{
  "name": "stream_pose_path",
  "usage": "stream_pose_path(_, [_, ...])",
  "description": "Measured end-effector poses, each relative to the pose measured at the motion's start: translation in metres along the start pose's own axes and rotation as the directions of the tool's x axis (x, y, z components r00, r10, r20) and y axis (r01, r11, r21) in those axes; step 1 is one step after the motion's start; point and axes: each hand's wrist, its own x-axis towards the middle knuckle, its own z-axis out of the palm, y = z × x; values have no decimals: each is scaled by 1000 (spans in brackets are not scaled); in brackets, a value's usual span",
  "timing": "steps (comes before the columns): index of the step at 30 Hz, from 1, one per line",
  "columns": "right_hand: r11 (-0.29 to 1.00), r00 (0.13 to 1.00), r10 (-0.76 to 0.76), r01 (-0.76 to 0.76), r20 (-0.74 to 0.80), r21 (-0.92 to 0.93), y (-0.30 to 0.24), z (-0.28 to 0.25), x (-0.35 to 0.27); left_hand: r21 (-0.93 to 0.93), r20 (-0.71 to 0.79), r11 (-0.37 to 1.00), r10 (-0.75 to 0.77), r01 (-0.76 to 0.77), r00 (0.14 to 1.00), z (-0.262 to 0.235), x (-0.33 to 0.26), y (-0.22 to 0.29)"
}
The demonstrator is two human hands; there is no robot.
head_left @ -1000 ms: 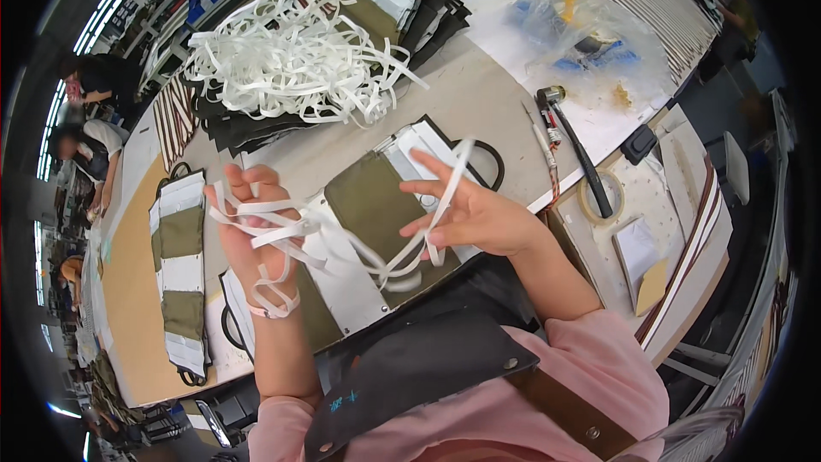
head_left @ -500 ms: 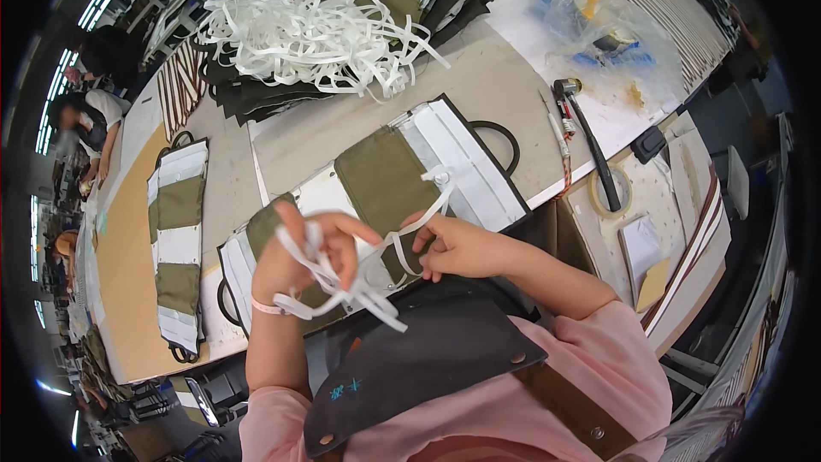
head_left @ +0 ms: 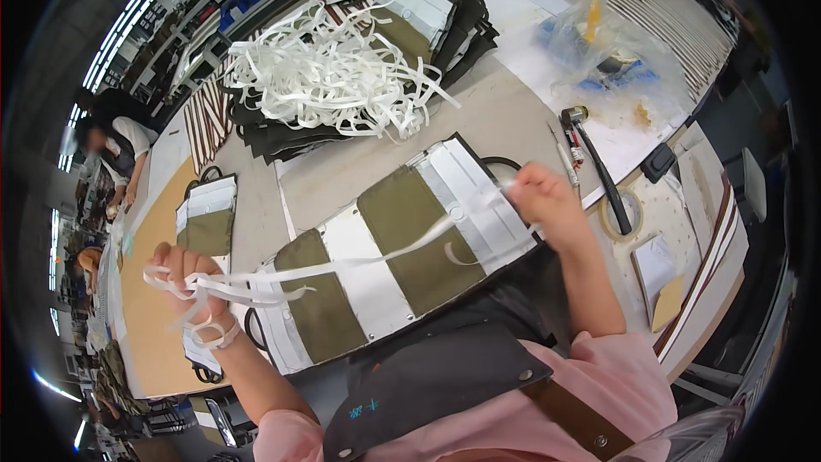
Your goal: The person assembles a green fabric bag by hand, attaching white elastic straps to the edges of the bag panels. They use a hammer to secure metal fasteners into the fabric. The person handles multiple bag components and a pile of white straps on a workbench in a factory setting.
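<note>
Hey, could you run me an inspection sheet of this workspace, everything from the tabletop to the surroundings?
Surface: worktable, carrying panels, strips and tools.
Job's things: white strip spans between the hands, over the olive-and-white panel; a second panel lies left, partly hidden.
Clutter: heap of white strips, hammer, tape roll, clear plastic bag.
Hands: left hand grips gathered loops; right hand, blurred, appears to pinch the strip.
Cables: nothing clearly seen.
Surroundings: co-worker at left; shelving with blue bins beyond.
</note>
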Motion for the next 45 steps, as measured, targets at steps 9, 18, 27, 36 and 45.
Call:
stream_pose_path(9, [804, 805, -292, 499, -516, 323, -32, -67, -1, 116, -32, 976, 191, -187, 981, -27, 7, 36])
stream_pose_path(18, [887, 921, -116, 264, -371, 379, -9, -41, 16, 677, 35, 736, -56, 18, 998, 59, 145, 68])
stream_pose_path(27, [985, 928, -170, 155, -330, -71, 66, 18, 50, 749, 333, 395, 468, -532, 818, 205, 371, -26])
stream_pose_path(36, [810, 894, -417, 283, -166, -513, 69, 18, 43, 205, -313, -770, -637, -604, 705, 10, 239, -175])
stream_pose_path(45, [822, 923, -358, 240, -141, -516, 62, 23, 44, -116, 478, -550, -761, -827, 439, -19, 221, -89])
